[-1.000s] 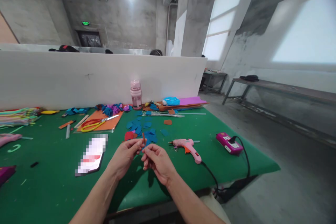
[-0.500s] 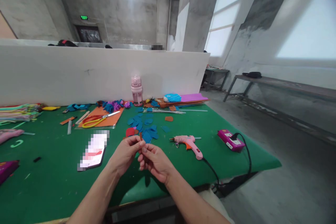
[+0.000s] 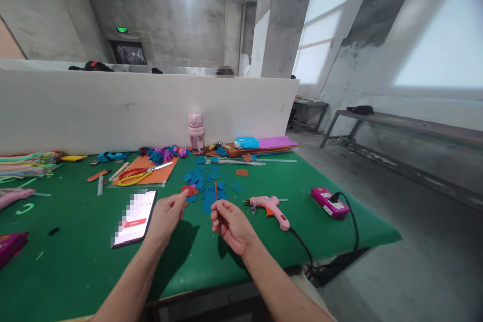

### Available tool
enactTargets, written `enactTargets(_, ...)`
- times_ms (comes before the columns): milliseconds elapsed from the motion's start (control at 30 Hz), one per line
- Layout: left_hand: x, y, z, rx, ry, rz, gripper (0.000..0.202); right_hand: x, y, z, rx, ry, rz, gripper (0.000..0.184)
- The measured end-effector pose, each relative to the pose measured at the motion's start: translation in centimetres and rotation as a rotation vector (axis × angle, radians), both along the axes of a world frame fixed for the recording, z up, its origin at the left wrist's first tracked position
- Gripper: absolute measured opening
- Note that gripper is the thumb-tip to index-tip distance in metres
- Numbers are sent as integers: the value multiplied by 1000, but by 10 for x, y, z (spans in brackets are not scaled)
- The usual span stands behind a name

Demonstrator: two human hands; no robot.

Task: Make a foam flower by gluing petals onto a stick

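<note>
My right hand [image 3: 231, 222] pinches a thin stick [image 3: 216, 192] with a brown-red wrapped top, held upright above the green table [image 3: 75, 261]. My left hand [image 3: 166, 214] hovers just left of it, fingers loosely curled with the thumb out, holding nothing I can see. Behind both hands lie a red felt piece [image 3: 186, 190] and several blue felt pieces [image 3: 206, 183]. A phone [image 3: 135, 217] lies flat to the left of my left hand.
A pink glue gun [image 3: 269, 206] lies right of my hands, its cord running off the table edge. A magenta power strip [image 3: 329, 203] sits further right. Scissors [image 3: 140, 173] on an orange sheet, a pink bottle [image 3: 196, 133] and a white divider wall [image 3: 113, 110] stand behind.
My hands have parted: the left hand let go of the stick and moved left, while the right hand keeps the stick and has lifted it slightly.
</note>
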State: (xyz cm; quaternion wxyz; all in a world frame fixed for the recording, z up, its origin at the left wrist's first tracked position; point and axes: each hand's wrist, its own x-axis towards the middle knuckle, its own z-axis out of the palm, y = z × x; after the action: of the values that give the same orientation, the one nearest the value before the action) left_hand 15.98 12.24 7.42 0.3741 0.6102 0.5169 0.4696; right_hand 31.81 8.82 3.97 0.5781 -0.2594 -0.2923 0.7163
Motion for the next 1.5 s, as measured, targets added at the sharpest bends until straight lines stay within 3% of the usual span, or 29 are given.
enactTargets(167,6,-4,3,-128,-172,-277,23,-1,-2,-2,18,-36,55,29)
enactTargets(233,7,-4,2,-188,-171,-284,29,-2,-2,-2,19,-55,57,30)
enactTargets(333,10,-6,1,-152,-146,-218,39,-3,-2,-3,26,-85,54,30)
enactTargets(400,14,-8,1,-138,-207,-222,30,-4,-3,-4,32,-95,59,30)
enactTargets(467,18,-11,0,-196,-318,-292,16,-6,-3,-4,38,-93,68,30)
enactTargets(600,24,-16,-1,-342,-436,-441,19,-9,-4,-4,40,-83,110,28)
enactTargets(800,22,-11,-4,-280,-479,-323,20,-12,-6,-4,44,-208,127,31)
enactTargets(967,21,-10,-4,-310,-536,-333,23,-13,-6,-7,45,-250,184,30)
enactTargets(1033,21,-11,-1,-263,-506,-332,24,-10,-4,-5,77,-329,133,31)
enactTargets(1200,23,-14,0,-153,-156,-316,25,-3,0,4,302,-593,-309,22)
enactTargets(1300,28,-14,-7,-40,123,-196,21,-2,-2,8,363,-638,-336,20)
enactTargets(1367,31,-15,-10,18,191,-175,18,0,-2,9,319,-625,-343,18)
enactTargets(1433,33,-17,-10,-40,150,-272,21,4,1,10,243,-556,-366,17)
enactTargets(1500,32,-19,-7,-193,86,-418,31,9,5,10,184,-471,-386,16)
